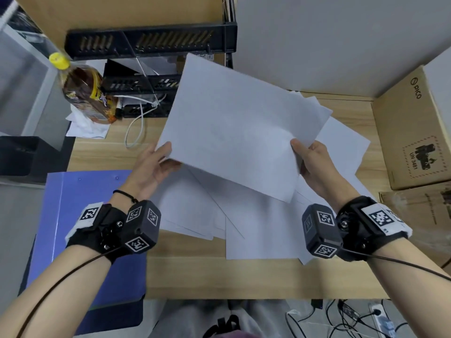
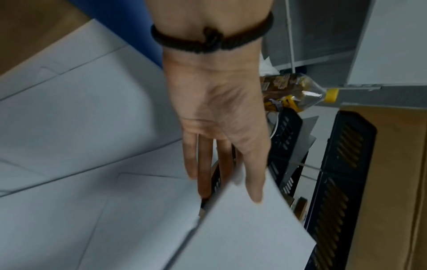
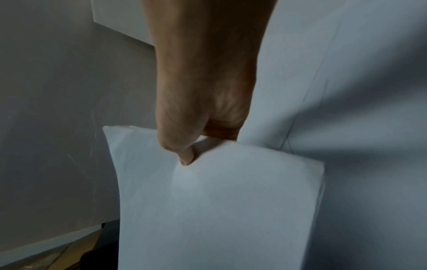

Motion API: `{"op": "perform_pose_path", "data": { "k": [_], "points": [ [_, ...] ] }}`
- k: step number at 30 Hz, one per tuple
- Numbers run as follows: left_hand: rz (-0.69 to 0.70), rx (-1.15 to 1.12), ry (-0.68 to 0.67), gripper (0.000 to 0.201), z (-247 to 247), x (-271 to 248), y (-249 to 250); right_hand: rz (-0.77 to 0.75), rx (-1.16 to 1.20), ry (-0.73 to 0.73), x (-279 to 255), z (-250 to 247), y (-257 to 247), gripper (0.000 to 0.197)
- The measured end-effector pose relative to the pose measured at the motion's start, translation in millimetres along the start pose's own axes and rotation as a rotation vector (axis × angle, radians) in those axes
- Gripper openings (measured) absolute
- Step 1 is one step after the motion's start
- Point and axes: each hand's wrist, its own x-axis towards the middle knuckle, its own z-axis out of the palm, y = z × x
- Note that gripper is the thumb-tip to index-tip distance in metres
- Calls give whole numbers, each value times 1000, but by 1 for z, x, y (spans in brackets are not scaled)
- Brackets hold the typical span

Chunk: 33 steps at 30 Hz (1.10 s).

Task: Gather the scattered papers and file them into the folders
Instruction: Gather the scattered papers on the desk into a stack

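Hands first, nearest the camera: left hand (image 1: 156, 164) has its thumb on top of the lifted sheaf (image 1: 240, 125) at its near-left corner, fingers straight underneath — more a support than a firm clamp. Right hand (image 1: 314, 164) pinches the near-right corner, thumb pressed down on top, fingers curled below. Sheaf is held clear of the surface (image 1: 219, 276), tilted away from the body.

Below it, loose papers (image 1: 256, 230) lie fanned and overlapping on the surface; more poke out past the sheaf's far right edge. Blue folder (image 1: 80, 215) lies flat and closed at the near left, beside the left wrist.

Judgement: gathering step, partway — one batch in hand, filing not begun. Next move likely calls for squaring the sheaf's edges, then collecting the rest or opening the folder.

Farther back: bottle (image 1: 85, 93), black file rack (image 1: 151, 42), cardboard box (image 1: 415, 132) at right.
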Motion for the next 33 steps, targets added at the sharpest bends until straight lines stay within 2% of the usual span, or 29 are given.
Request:
{"op": "perform_pose_path", "data": {
  "k": [4, 5, 7, 8, 9, 13, 17, 19, 21, 22, 23, 25, 28, 30, 31, 33],
  "points": [
    [-95, -9, -138, 60, 23, -8, -6, 58, 171, -22, -5, 25, 7, 21],
    [-130, 13, -165, 59, 29, -9, -6, 77, 173, -33, -7, 33, 9, 23],
    [-181, 71, -192, 39, 38, -10, -7, 108, 167, -47, -10, 46, 18, 22],
    [-191, 100, -192, 36, 38, -9, -8, 122, 164, -50, -12, 50, 21, 21],
    [-187, 125, -191, 41, 37, -9, -9, 134, 139, -58, -15, 52, 23, 19],
    [-191, 244, -181, 82, 10, -8, -18, 195, 30, -160, -21, 40, 32, 13],
    [-290, 379, -238, 93, -26, -17, -28, 282, 30, -333, -18, 24, 41, 27],
    [-360, 441, -303, 86, -37, -26, -29, 373, -32, -417, -16, 29, 43, 40],
    [-429, 515, -359, 58, -44, -34, -28, 449, -110, -547, -13, 42, 46, 62],
    [-458, 551, -376, 40, -46, -37, -29, 481, -155, -601, -14, 50, 45, 66],
    [-481, 585, -390, 28, -48, -39, -29, 504, -200, -652, -18, 59, 44, 58],
    [-493, 654, -401, 24, -56, -44, -30, 546, -282, -715, -22, 79, 43, 37],
    [-437, 617, -340, 30, -78, -56, -28, 589, -378, -796, -20, 107, 50, 33],
    [-337, 617, -224, 34, -102, -65, -28, 559, -435, -823, -19, 132, 59, 29],
    [-279, 599, -125, 32, -113, -70, -28, 534, -455, -811, -17, 143, 66, 27],
    [-143, 538, 172, 15, -138, -82, -29, 497, -469, -773, -18, 166, 79, 25]
  ]
}}
